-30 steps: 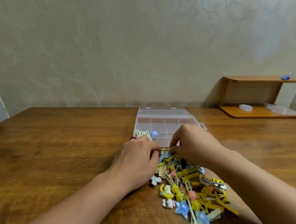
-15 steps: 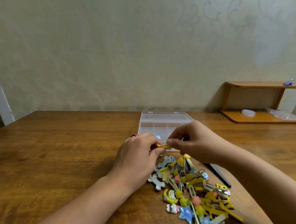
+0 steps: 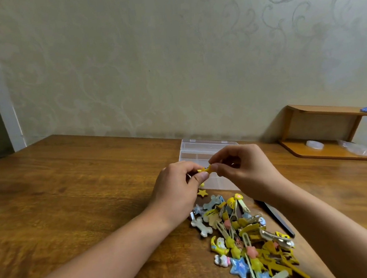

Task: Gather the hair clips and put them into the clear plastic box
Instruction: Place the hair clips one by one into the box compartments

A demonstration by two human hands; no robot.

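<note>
Above the brown wooden surface (image 3: 73, 190), the left hand (image 3: 177, 187) and right hand (image 3: 243, 169) each pinch one small yellow hair clip (image 3: 205, 170), raised higher than before, in front of the clear plastic box (image 3: 203, 152). A pile of colourful hair clips (image 3: 246, 236) lies nearer. No writing is legible.

Two bare forearms reach in from the lower edge toward the pile of clips (image 3: 245, 232), one on each side of it. No sleeve, watch, bracelet or ring shows on either. The left hand (image 3: 177, 189), left of the pile, shows its back and knuckles, with a short, unpainted thumbnail. The right hand (image 3: 243, 169), beyond the pile, likewise has short, plain nails.
</note>
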